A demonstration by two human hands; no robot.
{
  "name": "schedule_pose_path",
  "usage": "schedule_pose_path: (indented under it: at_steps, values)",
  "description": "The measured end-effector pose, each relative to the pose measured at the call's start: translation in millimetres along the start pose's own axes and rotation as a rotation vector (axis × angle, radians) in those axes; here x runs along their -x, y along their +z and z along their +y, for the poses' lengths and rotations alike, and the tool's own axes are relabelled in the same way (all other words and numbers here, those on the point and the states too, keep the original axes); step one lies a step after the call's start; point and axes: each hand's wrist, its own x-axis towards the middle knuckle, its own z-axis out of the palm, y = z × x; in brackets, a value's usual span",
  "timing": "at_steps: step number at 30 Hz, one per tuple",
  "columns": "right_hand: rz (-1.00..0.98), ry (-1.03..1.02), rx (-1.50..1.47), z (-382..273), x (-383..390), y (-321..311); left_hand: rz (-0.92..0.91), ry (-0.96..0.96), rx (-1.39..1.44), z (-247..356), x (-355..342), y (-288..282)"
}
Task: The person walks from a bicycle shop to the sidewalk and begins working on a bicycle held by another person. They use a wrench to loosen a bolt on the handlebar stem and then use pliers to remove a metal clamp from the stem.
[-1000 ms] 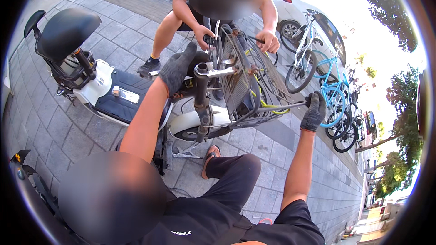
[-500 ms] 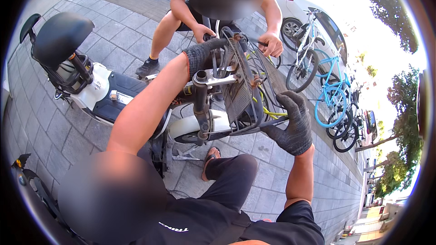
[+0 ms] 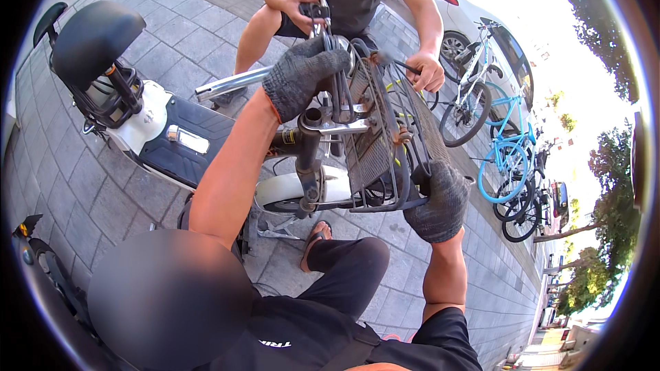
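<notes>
Grey-gloved hands hold the wire basket [image 3: 385,144] at the scooter's front: left hand [image 3: 302,75] closed on its top, right hand [image 3: 436,199] gripping its lower corner. It looks not yet fixed.

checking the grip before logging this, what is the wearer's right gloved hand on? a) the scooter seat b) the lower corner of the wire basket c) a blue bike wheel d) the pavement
b: the right hand grips the lower corner of the wire basket.
</notes>
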Motion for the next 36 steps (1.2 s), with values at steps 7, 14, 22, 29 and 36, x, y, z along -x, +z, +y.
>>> schedule_pose_path:
  at_steps: [7,14,22,29,36]
  values:
    - [0.157,0.006,0.079,-8.4,3.1,7.0,0.171,-0.076,0.186,0.4,16.4,-1.6]
    - [0.251,0.07,-0.028,-11.3,-1.7,15.6,0.239,-0.127,0.236,5.7,35.4,4.4]
    - [0.247,0.07,0.072,-18.6,-6.1,13.1,0.317,-0.236,0.411,12.0,38.8,14.4]
    - [0.326,0.143,0.034,-0.4,11.4,19.4,0.185,-0.284,0.362,7.4,41.3,11.9]
    - [0.312,0.184,0.073,11.6,-1.9,21.8,-0.029,-0.283,0.256,7.1,50.5,-1.9]
